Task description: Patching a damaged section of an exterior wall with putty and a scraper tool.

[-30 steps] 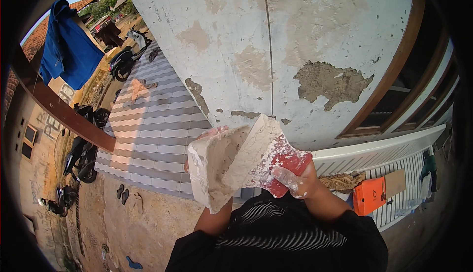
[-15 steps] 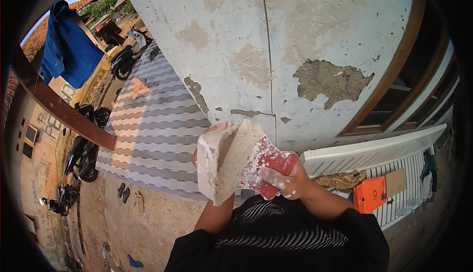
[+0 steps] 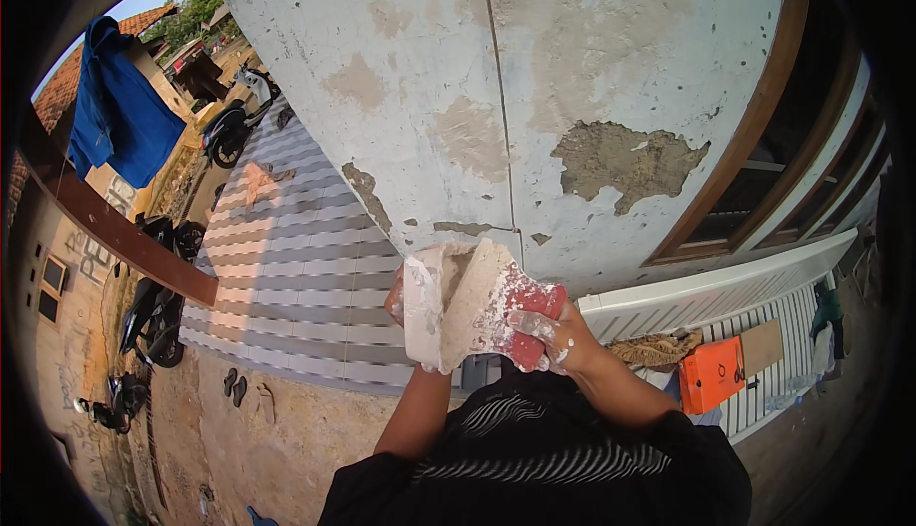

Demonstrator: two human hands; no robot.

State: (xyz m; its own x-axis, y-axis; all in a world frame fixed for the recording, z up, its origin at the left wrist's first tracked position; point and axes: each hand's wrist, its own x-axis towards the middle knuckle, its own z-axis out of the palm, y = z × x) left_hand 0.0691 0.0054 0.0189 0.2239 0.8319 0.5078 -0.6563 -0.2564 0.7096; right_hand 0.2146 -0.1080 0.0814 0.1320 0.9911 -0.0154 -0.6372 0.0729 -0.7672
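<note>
My left hand (image 3: 393,297), mostly behind a plaster-smeared white container (image 3: 423,307), holds it at centre low. My right hand (image 3: 555,339), spotted with white, is closed round the red handle of a putty scraper (image 3: 487,297). The scraper’s wide blade carries beige putty and lies over the container's opening, against its inner side. Beyond them stands a pale wall (image 3: 429,87) with a vertical crack, beige patches and flaked areas of grey render.
A wood-framed window (image 3: 797,111) is right, above a slatted white bench (image 3: 725,288) with an orange box (image 3: 710,373) and cardboard (image 3: 761,347). Left are tiled paving (image 3: 286,268), sandals (image 3: 234,388), parked scooters (image 3: 157,321), a brown beam (image 3: 124,230) and hanging blue cloth (image 3: 134,116).
The container has moved right and become more upright, while the scraper has drawn down and left, closer into it. The view has shifted slightly, the wall now appearing further left.
</note>
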